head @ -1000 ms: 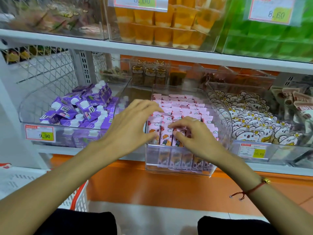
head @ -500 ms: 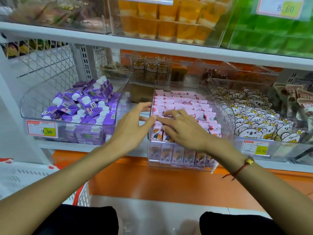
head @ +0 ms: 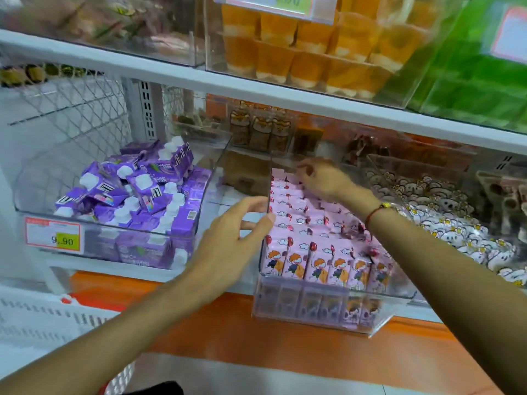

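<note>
A clear plastic bin (head: 313, 312) on the lower shelf holds rows of pink cartoon snack packs (head: 310, 226), standing upright. My left hand (head: 231, 240) is at the bin's left wall, fingers nearly straight, thumb tip touching the wall's top edge. My right hand (head: 325, 178) reaches over the packs to the back row, fingers bent down onto the rear packs. Motion blur hides whether it pinches one. A red cord bracelet is on that wrist.
A bin of purple cartons (head: 137, 192) with a 9.90 price tag (head: 52, 238) stands left. White bear packs (head: 456, 223) fill the bin to the right. Orange jelly cups (head: 308, 52) and green packs (head: 470, 75) sit above the upper shelf edge (head: 199, 78). A white basket (head: 42, 323) lies lower left.
My right hand moved from the front packs to the back row of the pink bin. My left hand shifted from over the packs to the bin's left wall.
</note>
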`<act>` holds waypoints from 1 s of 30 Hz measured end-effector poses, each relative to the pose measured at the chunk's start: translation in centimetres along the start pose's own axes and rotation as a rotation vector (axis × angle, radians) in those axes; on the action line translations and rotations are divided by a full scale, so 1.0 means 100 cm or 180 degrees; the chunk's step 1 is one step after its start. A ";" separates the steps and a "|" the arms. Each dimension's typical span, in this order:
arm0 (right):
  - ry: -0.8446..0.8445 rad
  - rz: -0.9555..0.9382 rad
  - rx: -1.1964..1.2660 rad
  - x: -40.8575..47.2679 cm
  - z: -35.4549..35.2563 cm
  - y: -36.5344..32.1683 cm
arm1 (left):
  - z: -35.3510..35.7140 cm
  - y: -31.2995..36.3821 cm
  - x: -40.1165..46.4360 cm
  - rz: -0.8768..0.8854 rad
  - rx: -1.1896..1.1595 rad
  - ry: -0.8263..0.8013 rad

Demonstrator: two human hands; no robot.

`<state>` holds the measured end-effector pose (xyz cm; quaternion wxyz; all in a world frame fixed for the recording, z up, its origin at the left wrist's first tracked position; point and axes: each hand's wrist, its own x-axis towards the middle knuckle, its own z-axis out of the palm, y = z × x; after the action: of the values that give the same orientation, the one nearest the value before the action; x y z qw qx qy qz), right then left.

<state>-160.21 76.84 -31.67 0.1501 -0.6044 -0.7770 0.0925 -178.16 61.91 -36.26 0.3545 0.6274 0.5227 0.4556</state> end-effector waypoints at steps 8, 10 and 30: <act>-0.0109 0.0531 0.0145 0.045 0.018 -0.001 | -0.002 -0.005 0.005 -0.0038 -0.0063 0.0015; 0.0076 0.0543 0.0401 0.044 0.021 0.000 | -0.003 -0.005 0.005 -0.0031 -0.0058 -0.0006; 0.1414 -0.0275 0.2990 -0.168 -0.022 -0.041 | 0.005 0.031 -0.020 0.1337 0.0931 0.0076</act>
<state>-159.42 59.50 -30.36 0.5700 -0.4442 -0.6253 0.2945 -176.74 59.30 -34.00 0.1514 0.7614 0.4454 0.4461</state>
